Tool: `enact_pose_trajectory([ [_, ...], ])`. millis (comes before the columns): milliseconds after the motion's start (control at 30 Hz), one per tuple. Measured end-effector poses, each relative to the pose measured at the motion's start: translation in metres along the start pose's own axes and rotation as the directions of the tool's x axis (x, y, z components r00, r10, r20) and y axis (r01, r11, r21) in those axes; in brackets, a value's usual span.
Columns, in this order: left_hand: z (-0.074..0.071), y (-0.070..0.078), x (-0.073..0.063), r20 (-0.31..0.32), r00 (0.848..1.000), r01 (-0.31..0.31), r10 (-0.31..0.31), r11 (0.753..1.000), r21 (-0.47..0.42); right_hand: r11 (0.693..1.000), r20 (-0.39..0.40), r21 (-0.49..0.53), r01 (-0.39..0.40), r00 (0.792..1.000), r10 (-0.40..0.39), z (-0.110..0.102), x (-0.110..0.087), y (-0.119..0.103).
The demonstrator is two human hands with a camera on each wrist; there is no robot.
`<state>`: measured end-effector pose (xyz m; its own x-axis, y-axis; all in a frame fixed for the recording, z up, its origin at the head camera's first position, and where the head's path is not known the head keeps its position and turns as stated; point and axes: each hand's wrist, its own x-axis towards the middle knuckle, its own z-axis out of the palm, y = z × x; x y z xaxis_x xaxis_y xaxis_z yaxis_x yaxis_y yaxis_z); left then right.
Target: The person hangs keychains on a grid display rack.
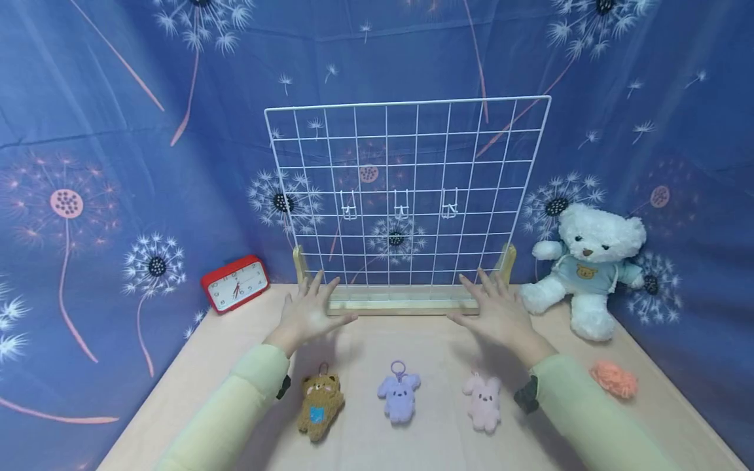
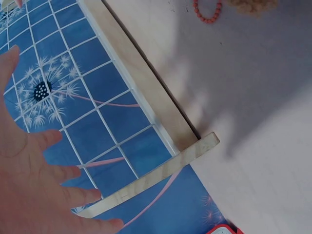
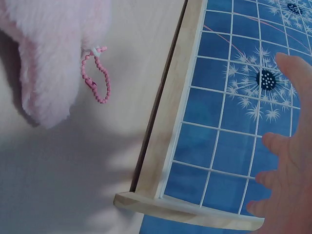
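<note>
Both hands are held out with fingers spread and hold nothing. My left hand [image 1: 307, 314] is before the left end of the wire grid's wooden stand [image 1: 406, 306], my right hand [image 1: 497, 313] before its right end. The white wire grid [image 1: 416, 163] stands upright with three white hooks [image 1: 402, 208] hung in a row on it. On the table nearer me lie three plush keychains: a brown bear [image 1: 320, 407], a lavender one with a ring [image 1: 400, 398] and a pink one [image 1: 485, 404]. The pink bead chain [image 3: 100, 80] shows in the right wrist view.
A red alarm clock [image 1: 235, 284] stands at the back left. At the right sits a white teddy bear [image 1: 589, 268] in a blue top, with an orange fluffy bundle [image 1: 614, 379] in front of it. Blue dandelion-print cloth [image 1: 118, 196] hangs behind the table.
</note>
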<state>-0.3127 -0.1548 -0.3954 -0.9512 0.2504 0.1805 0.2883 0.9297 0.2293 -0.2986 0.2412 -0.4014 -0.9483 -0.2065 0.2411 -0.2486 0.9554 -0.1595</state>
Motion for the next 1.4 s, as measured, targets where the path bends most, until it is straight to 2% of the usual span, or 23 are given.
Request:
enact_pose_trajectory([
  [200, 0.001, -0.001, 0.001, -0.014, 1.0, -0.017, 0.017, 1.0, -0.004, 1.0, -0.001, 0.002, -0.005, 1.0, 0.005, 0.002, 0.001, 0.003],
  [633, -0.003, -0.005, -0.002, -0.004, 1.0, -0.003, 0.003, 1.0, -0.026, 1.0, 0.014, 0.006, 0.003, 1.0, -0.003, 0.002, -0.001, 0.002],
  [1133, -0.004, -0.006, -0.006, -0.014, 1.0, -0.02, 0.02, 0.999, -0.041, 1.0, 0.011, 0.0, 0.015, 1.0, -0.015, 0.003, -0.006, 0.002],
  [1400, -0.006, -0.012, -0.005, -0.051, 0.998, -0.025, 0.021, 0.996, -0.086, 1.0, -0.042, -0.018, 0.018, 0.999, -0.019, 0.0, -0.005, 0.005],
])
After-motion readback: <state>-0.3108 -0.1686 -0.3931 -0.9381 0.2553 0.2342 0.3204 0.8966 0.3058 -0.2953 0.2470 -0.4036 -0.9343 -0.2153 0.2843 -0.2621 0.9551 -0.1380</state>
